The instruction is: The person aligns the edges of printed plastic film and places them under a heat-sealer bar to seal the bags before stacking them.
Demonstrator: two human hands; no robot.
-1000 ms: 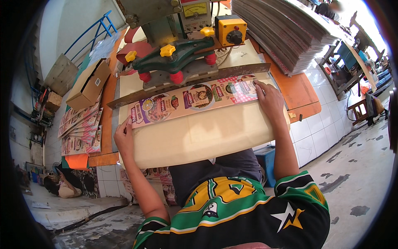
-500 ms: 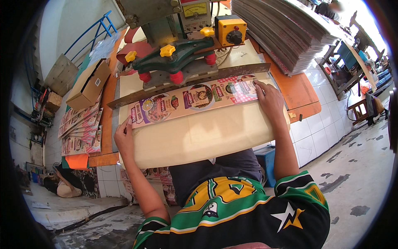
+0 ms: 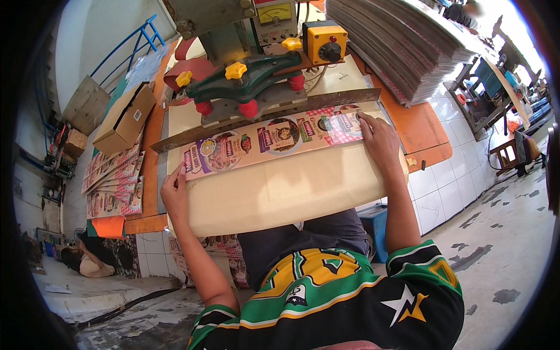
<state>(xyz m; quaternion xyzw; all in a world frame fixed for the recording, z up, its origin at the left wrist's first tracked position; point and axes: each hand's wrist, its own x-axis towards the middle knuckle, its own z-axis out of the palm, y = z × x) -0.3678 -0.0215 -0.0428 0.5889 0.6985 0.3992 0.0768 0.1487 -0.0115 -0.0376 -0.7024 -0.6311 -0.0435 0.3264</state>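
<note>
A long printed cardboard strip (image 3: 251,146) with pictures of food lies across a cream-coloured padded board (image 3: 286,195). Its far long edge runs along a dark metal bar (image 3: 344,98). At the strip's left end my left hand (image 3: 174,189) is closed, thumb and fingertips at the corner. My right hand (image 3: 380,140) grips the right end, with its fingers curled at the edge. Just beyond the bar stands a press machine with a dark green head (image 3: 245,81), yellow star knobs (image 3: 235,70) and red feet (image 3: 248,108). The undersides of both hands' fingers are hidden.
An open cardboard box (image 3: 124,119) rests on printed sheets (image 3: 116,184) at the left. A tall stack of sheets (image 3: 402,49) stands back right. A yellow control box (image 3: 324,44) sits beside the press. A blue bin (image 3: 374,230) is under the table; a person (image 3: 87,259) is low at far left.
</note>
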